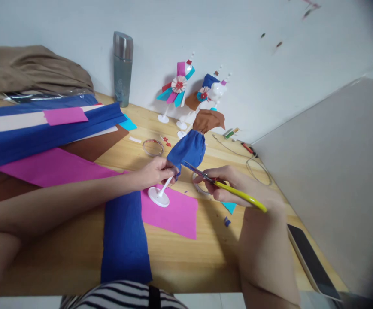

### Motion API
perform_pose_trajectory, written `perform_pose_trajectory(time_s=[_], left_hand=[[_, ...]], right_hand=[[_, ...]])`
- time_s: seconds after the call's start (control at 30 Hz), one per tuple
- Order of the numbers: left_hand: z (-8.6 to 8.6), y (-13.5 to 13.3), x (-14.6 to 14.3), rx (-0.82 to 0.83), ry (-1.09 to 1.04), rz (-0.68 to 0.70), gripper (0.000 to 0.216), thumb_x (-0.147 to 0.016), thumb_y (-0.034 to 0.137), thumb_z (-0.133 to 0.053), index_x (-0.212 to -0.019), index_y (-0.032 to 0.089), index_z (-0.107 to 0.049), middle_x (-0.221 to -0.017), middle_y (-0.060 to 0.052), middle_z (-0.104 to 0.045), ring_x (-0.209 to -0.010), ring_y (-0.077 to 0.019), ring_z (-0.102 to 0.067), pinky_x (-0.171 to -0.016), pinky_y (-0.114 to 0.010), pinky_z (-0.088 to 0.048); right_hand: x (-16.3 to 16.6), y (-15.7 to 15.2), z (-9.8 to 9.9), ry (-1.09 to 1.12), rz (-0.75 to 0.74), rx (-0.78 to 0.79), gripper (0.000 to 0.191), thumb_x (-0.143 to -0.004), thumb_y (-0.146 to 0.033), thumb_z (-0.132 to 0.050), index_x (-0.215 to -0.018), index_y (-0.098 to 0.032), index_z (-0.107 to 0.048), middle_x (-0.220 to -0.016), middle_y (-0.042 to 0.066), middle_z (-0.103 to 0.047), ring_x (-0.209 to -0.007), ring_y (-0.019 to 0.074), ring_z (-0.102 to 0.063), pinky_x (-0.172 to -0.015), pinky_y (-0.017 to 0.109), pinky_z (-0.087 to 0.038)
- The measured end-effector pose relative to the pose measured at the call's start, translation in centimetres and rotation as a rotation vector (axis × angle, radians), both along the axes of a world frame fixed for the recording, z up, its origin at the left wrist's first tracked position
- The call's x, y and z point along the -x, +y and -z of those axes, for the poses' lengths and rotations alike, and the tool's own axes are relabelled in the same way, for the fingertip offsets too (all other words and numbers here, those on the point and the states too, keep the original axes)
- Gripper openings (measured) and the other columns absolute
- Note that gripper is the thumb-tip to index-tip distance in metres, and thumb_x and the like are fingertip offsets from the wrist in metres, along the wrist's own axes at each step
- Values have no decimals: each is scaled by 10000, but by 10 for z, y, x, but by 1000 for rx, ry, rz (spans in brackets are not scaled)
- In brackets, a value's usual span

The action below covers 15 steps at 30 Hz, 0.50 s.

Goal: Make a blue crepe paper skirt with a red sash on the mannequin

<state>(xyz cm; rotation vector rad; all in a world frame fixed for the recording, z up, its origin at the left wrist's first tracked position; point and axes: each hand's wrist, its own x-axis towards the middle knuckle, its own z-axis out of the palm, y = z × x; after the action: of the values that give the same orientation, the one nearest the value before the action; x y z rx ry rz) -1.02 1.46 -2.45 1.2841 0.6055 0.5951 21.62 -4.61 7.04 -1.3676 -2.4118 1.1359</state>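
My left hand (160, 174) is closed around the top of a white stand with a round base (159, 196), just below a gathered blue crepe-paper piece (189, 148). Above the blue, a brown crepe-paper piece (208, 121) flares out at the top. The stand is tilted, its base toward me. In my right hand (231, 184) is a pair of scissors (238, 195) with yellow handles. Their blades point left and reach the lower edge of the blue paper; whether they are parted is hard to make out. Under the stand lies a pink paper sheet (180, 216).
Several finished paper-flower stands (179, 85) stand by the wall. A steel flask (123, 68) is at the back. Blue (125, 240) and pink paper strips (57, 167) lie on the left. A wire ring (153, 147) rests mid-table, and a phone (313, 259) at the right edge.
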Motion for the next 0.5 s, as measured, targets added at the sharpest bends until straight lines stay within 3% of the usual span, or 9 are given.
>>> perform_pose_trajectory(time_s=[0.37, 0.5], left_hand=[[0, -1, 1, 7, 79, -32, 127, -830, 230, -617, -767, 127, -577, -605, 11, -597, -505, -86, -535, -475, -187, -396], [0, 0, 0, -1, 81, -33, 129, -840, 220, -594, -750, 128, -580, -585, 17, -589, -488, -81, -530, -463, -179, -392]], right_hand=[[1, -1, -5, -33, 46, 66, 680, -735, -814, -569, -801, -140, -629, -612, -47, -362, -555, 92, -266, -506, 255, -269], [4, -2, -9, -72, 103, 94, 681, -693, -813, -615, -775, -137, -633, -631, -34, -376, -584, 101, -281, -510, 256, -254]])
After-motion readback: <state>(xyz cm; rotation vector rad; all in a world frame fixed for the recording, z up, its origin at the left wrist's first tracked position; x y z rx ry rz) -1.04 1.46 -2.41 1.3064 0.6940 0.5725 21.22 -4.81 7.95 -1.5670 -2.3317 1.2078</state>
